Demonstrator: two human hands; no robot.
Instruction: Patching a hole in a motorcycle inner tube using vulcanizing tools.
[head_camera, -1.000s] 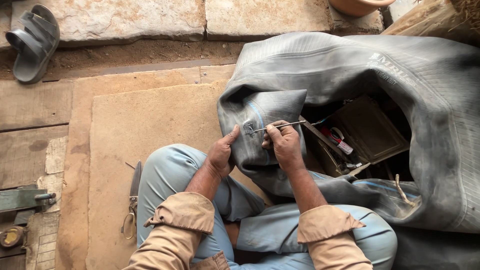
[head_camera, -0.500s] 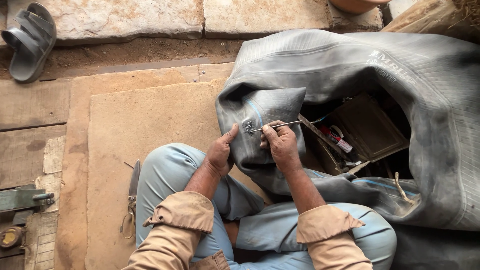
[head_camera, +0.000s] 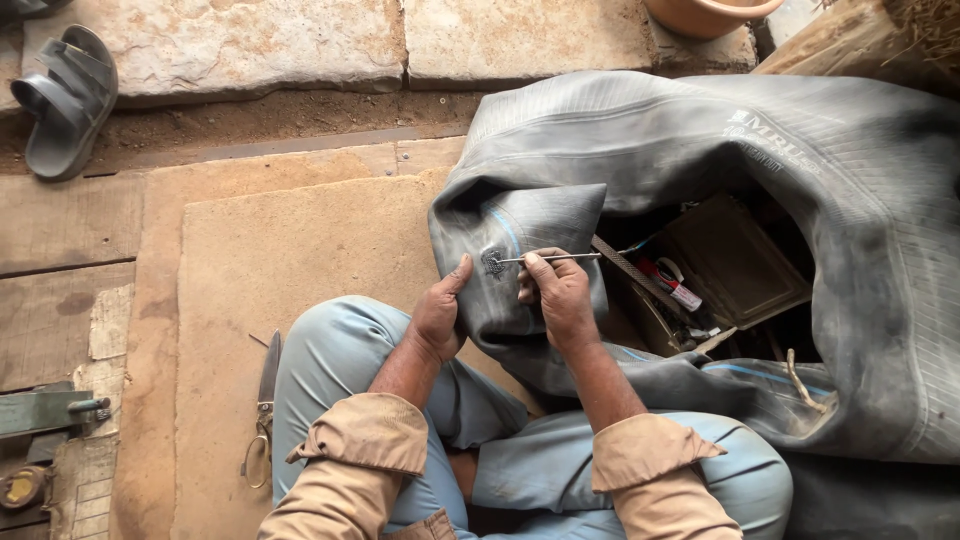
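The person is sitting on the floor (head_camera: 250, 270), a worn wooden board with stone slabs along its far edge, and is working on a large grey rubber inner tube (head_camera: 800, 200) lying at the right side. A fold of the tube is draped over the person's knee, its surface matte, dusty and finely ribbed, with a thin blue line running along it and pale moulded lettering near the far right. The left hand (head_camera: 437, 318) is gripping the fold from the left, thumb pressing upward on the rubber and fingers curled behind it. The right hand (head_camera: 557, 293) is closing its fingers around a thin metal rod (head_camera: 548, 258), whose tip is touching a small roughened dark patch (head_camera: 493, 262) on the rubber. Inside the tube's hollow a brown box (head_camera: 735, 262) is holding small tools and a red-and-white tube-shaped package (head_camera: 672, 285). Scissors (head_camera: 264, 410) are lying on the floor beside the left leg. A grey sandal (head_camera: 65, 100) is resting at the far left corner.
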